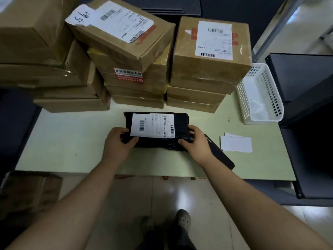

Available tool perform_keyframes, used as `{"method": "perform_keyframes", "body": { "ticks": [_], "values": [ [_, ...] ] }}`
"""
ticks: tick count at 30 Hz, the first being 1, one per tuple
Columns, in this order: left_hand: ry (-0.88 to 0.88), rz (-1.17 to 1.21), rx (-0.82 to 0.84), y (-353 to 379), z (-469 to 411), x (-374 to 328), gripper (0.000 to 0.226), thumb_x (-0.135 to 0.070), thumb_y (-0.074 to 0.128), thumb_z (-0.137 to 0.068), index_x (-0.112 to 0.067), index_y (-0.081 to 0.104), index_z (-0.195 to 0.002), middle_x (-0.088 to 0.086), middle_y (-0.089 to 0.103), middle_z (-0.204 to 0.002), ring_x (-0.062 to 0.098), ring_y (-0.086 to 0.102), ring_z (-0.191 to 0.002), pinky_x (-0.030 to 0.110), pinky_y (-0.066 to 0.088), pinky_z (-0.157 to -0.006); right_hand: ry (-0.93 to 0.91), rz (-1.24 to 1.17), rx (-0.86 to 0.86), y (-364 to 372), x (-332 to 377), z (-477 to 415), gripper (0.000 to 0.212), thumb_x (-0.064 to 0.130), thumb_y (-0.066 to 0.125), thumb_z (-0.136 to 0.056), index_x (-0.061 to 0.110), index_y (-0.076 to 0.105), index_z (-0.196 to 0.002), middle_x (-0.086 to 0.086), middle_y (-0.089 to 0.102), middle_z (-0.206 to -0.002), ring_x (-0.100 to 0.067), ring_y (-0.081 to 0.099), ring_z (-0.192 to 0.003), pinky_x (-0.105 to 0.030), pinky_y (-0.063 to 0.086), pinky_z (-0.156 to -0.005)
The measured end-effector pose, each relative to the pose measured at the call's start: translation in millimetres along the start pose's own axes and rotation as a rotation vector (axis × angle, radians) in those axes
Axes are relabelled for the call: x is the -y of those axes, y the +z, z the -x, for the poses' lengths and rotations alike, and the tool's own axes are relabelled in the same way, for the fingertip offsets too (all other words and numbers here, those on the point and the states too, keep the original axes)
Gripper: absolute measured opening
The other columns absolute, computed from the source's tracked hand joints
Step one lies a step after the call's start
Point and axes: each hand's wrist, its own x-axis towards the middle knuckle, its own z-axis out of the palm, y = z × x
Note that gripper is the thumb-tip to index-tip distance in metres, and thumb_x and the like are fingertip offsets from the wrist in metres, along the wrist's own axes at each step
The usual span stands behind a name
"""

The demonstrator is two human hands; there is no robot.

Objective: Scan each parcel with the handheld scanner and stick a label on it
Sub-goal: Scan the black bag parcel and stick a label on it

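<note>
So, quick rundown:

Black parcel (158, 130): flat on the table (72, 138), just in front of the stacked boxes (137, 56), shipping slip (153, 125) facing up. Probably laid that way so the barcodes sit in plain view for the scan.

Left hand (117, 139): clamped on the parcel's near left corner, thumb on top by the slip's edge, fingers curled round the side. Closed on the bag, not pinching hard by the look of it.

Right hand (193, 141): same deal on the near right corner, thumb over the top edge, fingers wrapped on the bag. Seems to be squaring the parcel up or pinning it down.

Dark flat thing (220, 156): lying on the table just right of the right wrist. Could be the scanner, honestly can't tell from this angle.

White labels (236, 144): loose stack, right of the dark thing, well within reach. Handy for the sticking step.

White basket (259, 94): far right corner, something clear inside, can't make it out.

Progress guess: parcel positioned, no scan or fresh sticker on it yet. Next up likely freeing the right hand to go for the scanner.
</note>
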Motion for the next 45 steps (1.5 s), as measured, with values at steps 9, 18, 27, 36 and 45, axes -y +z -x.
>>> {"method": "perform_keyframes", "body": {
  "ticks": [9, 18, 27, 36, 45],
  "values": [
    [0.126, -0.292, 0.119, 1, -9, 14, 0.057, -0.032, 0.074, -0.086, -0.013, 0.055, -0.136, 0.003, 0.034, -0.153, 0.021, 0.034, -0.139, 0.03, 0.027, -0.115, -0.101, 0.461, -0.116, -52, -37, 25, 0.059, 0.037, 0.074, -0.082, 0.02, 0.051, -0.134, -0.002, 0.053, -0.127, -0.023, 0.048, -0.119, -0.033, 0.04, -0.1],
    [0.142, -0.401, 0.065, 21, 3, 10, 0.055, -0.027, 0.071, -0.09, -0.008, 0.054, -0.139, 0.007, 0.038, -0.154, 0.026, 0.047, -0.132, 0.034, 0.038, -0.109, -0.047, 0.89, -0.075, -67, -85, 47, 0.081, 0.056, 0.075, -0.075, 0.021, 0.045, -0.142, -0.011, 0.048, -0.125, -0.035, 0.048, -0.11, -0.045, 0.038, -0.093],
    [0.222, -0.497, 0.041, 41, 56, -7, 0.056, -0.055, 0.061, -0.085, -0.009, 0.067, -0.118, 0.016, 0.051, -0.121, 0.035, 0.054, -0.107, 0.041, 0.05, -0.087, -0.026, 0.751, -0.172, -86, -63, 55, 0.073, 0.048, 0.074, -0.073, 0.03, 0.048, -0.139, -0.006, 0.046, -0.116, -0.028, 0.041, -0.109, -0.039, 0.032, -0.092],
    [0.063, -0.549, 0.186, 48, 40, -14, 0.098, -0.057, 0.082, -0.065, -0.013, 0.035, -0.138, 0.009, 0.037, -0.137, 0.029, 0.036, -0.123, 0.043, 0.043, -0.094, -0.004, 0.729, -0.104, -120, -24, 72, 0.073, 0.049, 0.067, -0.077, 0.042, 0.04, -0.144, -0.004, 0.051, -0.126, -0.026, 0.039, -0.122, -0.038, 0.033, -0.104],
    [-0.045, -0.284, 0.165, 86, 74, -33, 0.069, -0.055, 0.073, -0.078, -0.017, 0.049, -0.13, 0.005, 0.043, -0.119, 0.023, 0.054, -0.105, 0.034, 0.048, -0.083, -0.074, 0.612, 0.048, -126, 0, 80, 0.071, 0.042, 0.069, -0.076, 0.041, 0.044, -0.143, 0.003, 0.042, -0.115, -0.021, 0.039, -0.123, -0.034, 0.04, -0.104]
  ]
}}
